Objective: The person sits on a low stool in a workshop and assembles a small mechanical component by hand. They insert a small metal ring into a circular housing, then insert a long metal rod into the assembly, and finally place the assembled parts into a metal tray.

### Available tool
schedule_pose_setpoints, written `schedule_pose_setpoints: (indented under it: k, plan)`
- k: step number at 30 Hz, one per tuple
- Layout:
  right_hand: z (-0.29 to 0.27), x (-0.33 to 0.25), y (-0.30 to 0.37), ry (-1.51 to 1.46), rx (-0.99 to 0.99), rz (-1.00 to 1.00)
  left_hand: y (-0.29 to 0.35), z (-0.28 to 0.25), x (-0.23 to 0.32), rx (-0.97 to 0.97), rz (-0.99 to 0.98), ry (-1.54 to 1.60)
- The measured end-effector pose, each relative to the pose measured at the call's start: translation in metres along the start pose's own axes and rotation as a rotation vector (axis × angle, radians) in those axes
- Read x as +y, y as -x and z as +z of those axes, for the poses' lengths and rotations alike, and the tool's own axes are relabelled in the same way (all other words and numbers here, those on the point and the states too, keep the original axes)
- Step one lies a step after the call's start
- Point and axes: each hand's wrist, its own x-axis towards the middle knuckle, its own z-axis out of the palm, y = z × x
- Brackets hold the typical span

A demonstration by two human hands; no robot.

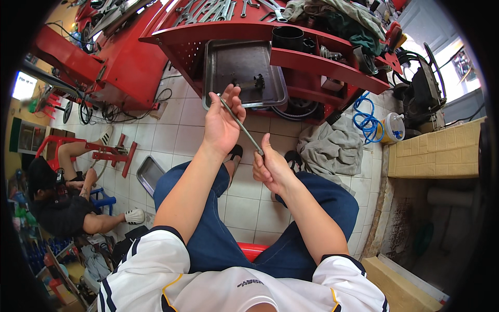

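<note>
A thin metal rod [242, 125] slants between my two hands over the tiled floor. My right hand [273, 169] is closed around its lower end, with the thumb pointing up along it. The upper end lies across my left hand [223, 119], whose palm is turned up. Its fingers are loosely curled and apart, and the thumb is beside the rod's tip. Beyond my left hand, a metal tray [228, 60] holds a dark toothed shaft part [251, 83] on the lower shelf of the red workbench [218, 32].
Wrenches [208, 10] lie on the bench top. Grey cloth [332, 145] and a blue hose [366, 122] are on the right. A smaller tray [150, 174] rests on the floor at left, near a red stand [122, 153] and another seated person [62, 197].
</note>
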Motion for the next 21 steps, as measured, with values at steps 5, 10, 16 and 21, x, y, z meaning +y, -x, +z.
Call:
schedule_pose_setpoints:
  k: [5,10,16,21]
  plan:
    - [0.005,0.009,-0.003,0.107,0.077,-0.042,-0.005,-0.006,-0.004,0.06,-0.036,0.074]
    - [0.006,0.014,-0.003,0.136,0.109,-0.03,-0.007,-0.011,-0.007,0.013,-0.015,0.087]
    - [0.008,0.017,-0.002,0.141,0.101,-0.027,-0.005,-0.01,-0.007,0.025,-0.025,0.024]
    - [0.01,0.017,-0.003,0.142,0.103,-0.029,-0.004,-0.009,-0.005,0.042,-0.029,-0.042]
